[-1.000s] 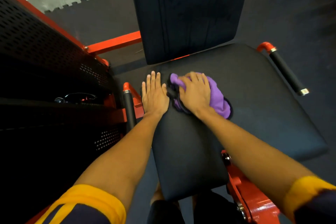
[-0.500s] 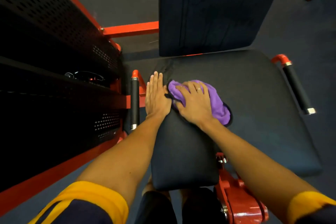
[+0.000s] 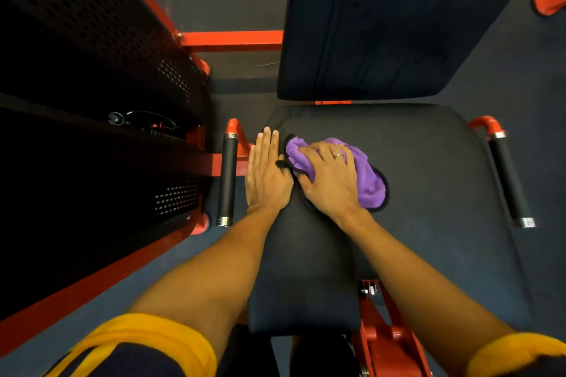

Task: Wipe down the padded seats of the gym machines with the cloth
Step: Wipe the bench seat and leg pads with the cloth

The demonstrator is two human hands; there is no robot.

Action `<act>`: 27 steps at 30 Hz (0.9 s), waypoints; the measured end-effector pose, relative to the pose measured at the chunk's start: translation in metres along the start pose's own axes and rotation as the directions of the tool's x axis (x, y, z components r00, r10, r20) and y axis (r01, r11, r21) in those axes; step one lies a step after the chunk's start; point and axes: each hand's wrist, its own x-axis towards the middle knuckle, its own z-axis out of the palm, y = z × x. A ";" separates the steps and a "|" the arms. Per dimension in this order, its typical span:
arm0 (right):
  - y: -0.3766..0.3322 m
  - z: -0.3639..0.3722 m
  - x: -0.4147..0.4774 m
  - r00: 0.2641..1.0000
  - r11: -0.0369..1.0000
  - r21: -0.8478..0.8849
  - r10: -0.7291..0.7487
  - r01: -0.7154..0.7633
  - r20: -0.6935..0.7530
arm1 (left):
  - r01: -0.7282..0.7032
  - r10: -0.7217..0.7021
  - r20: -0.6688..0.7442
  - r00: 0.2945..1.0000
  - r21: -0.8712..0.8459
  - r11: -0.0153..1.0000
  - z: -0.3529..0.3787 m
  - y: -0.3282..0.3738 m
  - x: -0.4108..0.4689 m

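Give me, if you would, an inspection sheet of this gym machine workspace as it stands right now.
Surface: black padded seat, matte; dirt cannot be judged.
Job's things: purple cloth, bunched on the seat under the right hand.
Clutter: nothing seen.
Grippers: left hand flat on the seat beside the cloth, fingers straight; right hand presses on the cloth.
Cables: none certain; a dark looped part in the guard's gap cannot be identified.
Surroundings: backrest behind the seat; left grip handle and right grip handle beside it; red frame; perforated black guard at left; dark floor.
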 end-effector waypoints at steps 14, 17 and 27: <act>0.023 -0.015 0.141 0.961 0.968 -0.249 0.059 0.011 0.270 | 0.009 -0.005 -0.078 0.997 0.044 0.999 0.002 0.003 0.000; 0.030 -0.018 0.140 0.962 0.963 -0.260 0.137 -0.073 0.236 | 0.020 -0.017 -0.080 0.997 0.036 0.999 0.001 0.003 0.001; -0.021 -0.009 0.166 0.925 0.979 -0.189 0.002 0.075 0.379 | 0.018 -0.017 -0.085 0.996 0.007 1.000 0.004 0.000 0.001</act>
